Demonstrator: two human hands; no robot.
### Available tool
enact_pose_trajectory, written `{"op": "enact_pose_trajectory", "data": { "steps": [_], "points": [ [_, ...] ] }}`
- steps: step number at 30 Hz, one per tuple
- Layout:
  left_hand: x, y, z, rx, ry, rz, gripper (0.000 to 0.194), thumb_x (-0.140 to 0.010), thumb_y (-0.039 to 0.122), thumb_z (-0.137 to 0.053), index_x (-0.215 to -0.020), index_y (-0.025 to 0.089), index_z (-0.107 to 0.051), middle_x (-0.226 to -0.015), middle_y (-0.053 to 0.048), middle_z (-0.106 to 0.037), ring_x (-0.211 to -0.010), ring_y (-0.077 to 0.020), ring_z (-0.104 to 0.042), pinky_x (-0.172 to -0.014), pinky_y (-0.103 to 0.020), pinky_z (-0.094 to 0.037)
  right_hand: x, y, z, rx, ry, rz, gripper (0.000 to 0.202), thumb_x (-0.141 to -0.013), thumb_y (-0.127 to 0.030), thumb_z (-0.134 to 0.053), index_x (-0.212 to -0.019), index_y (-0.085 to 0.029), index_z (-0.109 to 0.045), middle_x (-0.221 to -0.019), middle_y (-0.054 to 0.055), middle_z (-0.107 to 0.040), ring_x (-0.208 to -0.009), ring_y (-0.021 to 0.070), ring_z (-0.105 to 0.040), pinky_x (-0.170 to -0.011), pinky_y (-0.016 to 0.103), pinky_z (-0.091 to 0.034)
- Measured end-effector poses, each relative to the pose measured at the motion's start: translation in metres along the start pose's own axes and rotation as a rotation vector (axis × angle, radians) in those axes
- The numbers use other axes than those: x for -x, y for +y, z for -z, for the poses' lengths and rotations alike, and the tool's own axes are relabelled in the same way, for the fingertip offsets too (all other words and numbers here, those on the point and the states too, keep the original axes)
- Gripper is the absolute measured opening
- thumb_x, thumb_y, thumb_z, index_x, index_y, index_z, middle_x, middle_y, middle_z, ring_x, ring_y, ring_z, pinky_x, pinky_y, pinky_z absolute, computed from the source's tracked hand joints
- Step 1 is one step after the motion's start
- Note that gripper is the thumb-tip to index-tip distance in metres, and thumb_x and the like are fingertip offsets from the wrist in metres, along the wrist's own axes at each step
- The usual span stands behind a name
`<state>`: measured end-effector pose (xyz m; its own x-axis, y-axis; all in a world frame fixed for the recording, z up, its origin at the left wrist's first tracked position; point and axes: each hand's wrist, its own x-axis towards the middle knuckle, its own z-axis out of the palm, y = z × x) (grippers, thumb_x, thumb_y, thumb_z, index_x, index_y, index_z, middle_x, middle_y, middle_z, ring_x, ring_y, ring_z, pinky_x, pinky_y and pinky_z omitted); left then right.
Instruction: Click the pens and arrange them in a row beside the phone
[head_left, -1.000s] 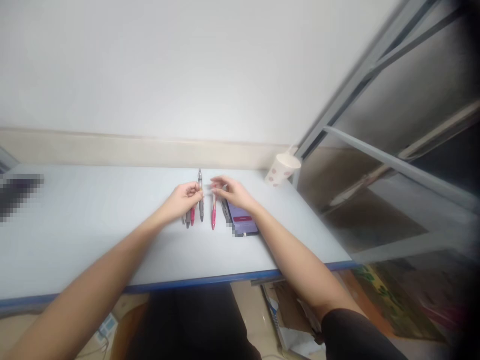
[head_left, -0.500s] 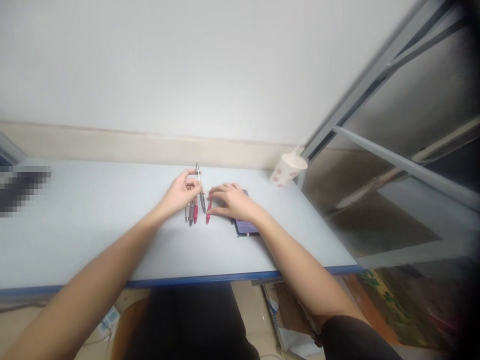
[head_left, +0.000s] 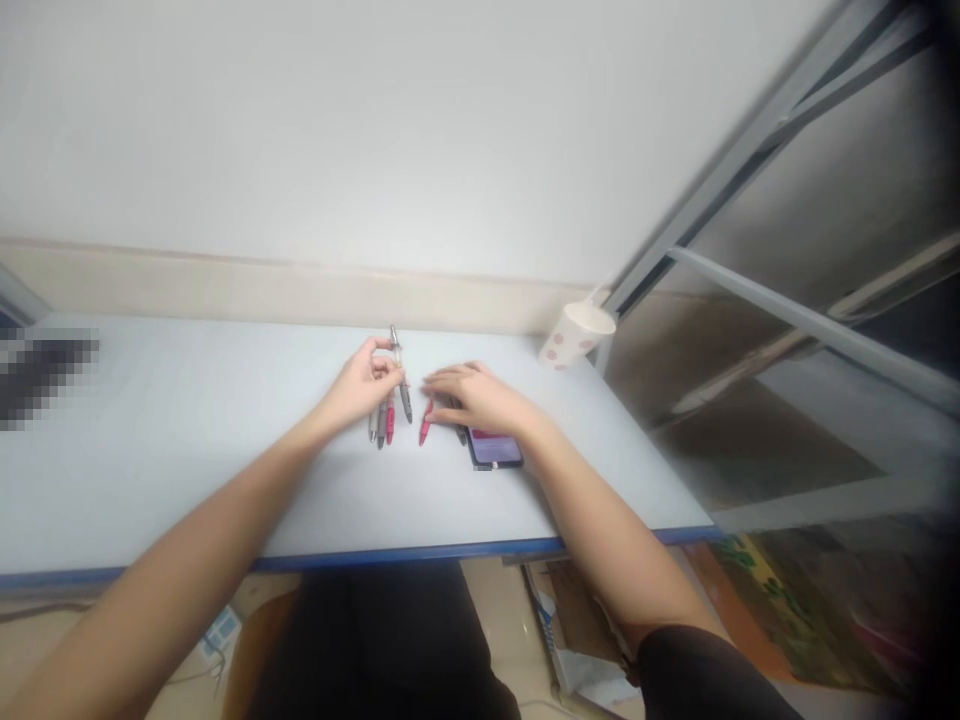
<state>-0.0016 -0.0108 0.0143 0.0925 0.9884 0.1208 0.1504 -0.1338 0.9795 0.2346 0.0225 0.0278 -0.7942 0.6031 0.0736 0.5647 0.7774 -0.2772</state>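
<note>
Between the thumb and fingers of my left hand (head_left: pixel 366 380) is a grey pen (head_left: pixel 406 400), tilted with its clear upper end toward the wall. Below that hand, several pens lie side by side, among them a dark grey pen (head_left: pixel 381 428) and a dark pink pen (head_left: pixel 390 424); their upper ends are hidden by my fingers. My right hand (head_left: pixel 484 395) has its thumb and fingers closed round a red pen (head_left: pixel 425 428) at the table surface. A dark pen (head_left: pixel 461 435) shows partly under the right palm, beside a phone (head_left: pixel 496 450) that my wrist partly covers.
A white cup with pinkish dots (head_left: pixel 574 338) stands at the back right of the pale table (head_left: pixel 187 430). A metal frame (head_left: pixel 720 200) rises along the right side. A blurred-out dark object (head_left: pixel 45 375) lies at the far left. The table's front edge is blue.
My right hand has shifted slightly to the right with the red pen, widening the gap from the left pens. More of the phone and the dark pen shows. My left hand stays put.
</note>
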Motion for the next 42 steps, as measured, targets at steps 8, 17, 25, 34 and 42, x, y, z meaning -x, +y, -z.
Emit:
{"op": "enact_pose_trajectory", "data": {
  "steps": [8, 17, 25, 34, 42],
  "points": [
    [-0.002, -0.001, -0.001, 0.061, -0.016, 0.005, 0.039, -0.076, 0.033, -0.076, -0.1, 0.023, -0.048, -0.073, 0.004, -0.067, -0.057, -0.0131, -0.059, -0.06, -0.028, -0.047, 0.0, 0.01, 0.0, 0.006, 0.069, -0.105, 0.062, -0.09, -0.053, -0.078, -0.142, -0.021, -0.066, -0.142, 0.016, -0.068, -0.14, 0.0381, -0.054, -0.118, 0.053, -0.035],
    [-0.002, -0.002, 0.001, 0.045, 0.003, -0.027, 0.04, -0.078, 0.038, -0.08, -0.1, 0.022, -0.05, -0.068, 0.005, -0.064, -0.057, -0.0136, -0.06, -0.059, -0.027, -0.047, -0.005, -0.006, -0.014, 0.069, 0.05, -0.227, 0.073, -0.093, -0.064, -0.069, -0.15, -0.019, -0.059, -0.168, 0.023, -0.039, -0.158, 0.0449, -0.028, -0.125, 0.063, -0.026],
    [-0.004, -0.005, 0.004, 0.026, -0.012, -0.018, 0.042, -0.079, 0.038, -0.08, -0.102, 0.022, -0.049, -0.073, 0.003, -0.068, -0.058, -0.0141, -0.062, -0.061, -0.028, -0.048, -0.004, -0.001, -0.013, -0.021, -0.022, -0.354, 0.109, -0.08, -0.076, -0.075, -0.165, -0.019, -0.039, -0.174, 0.026, -0.025, -0.161, 0.0484, -0.022, -0.126, 0.065, -0.023],
    [0.001, -0.005, 0.002, 0.062, -0.048, -0.006, 0.087, -0.081, 0.032, -0.083, -0.151, 0.022, -0.033, -0.077, 0.005, -0.068, -0.07, -0.0166, -0.066, -0.075, -0.034, -0.054, -0.002, 0.005, -0.003, -0.051, 0.002, -0.338, 0.09, -0.086, -0.065, -0.077, -0.159, -0.02, -0.049, -0.167, 0.022, -0.041, -0.156, 0.0432, -0.034, -0.125, 0.058, -0.028],
    [0.002, -0.005, 0.003, 0.068, -0.106, -0.038, 0.086, -0.086, 0.029, -0.079, -0.159, 0.024, -0.033, -0.076, 0.006, -0.064, -0.074, -0.0177, -0.07, -0.075, -0.034, -0.056, 0.001, 0.002, 0.0, -0.1, -0.013, -0.248, 0.069, -0.089, -0.059, -0.075, -0.144, -0.021, -0.063, -0.154, 0.018, -0.058, -0.145, 0.0405, -0.049, -0.123, 0.055, -0.029]
  ]
}}
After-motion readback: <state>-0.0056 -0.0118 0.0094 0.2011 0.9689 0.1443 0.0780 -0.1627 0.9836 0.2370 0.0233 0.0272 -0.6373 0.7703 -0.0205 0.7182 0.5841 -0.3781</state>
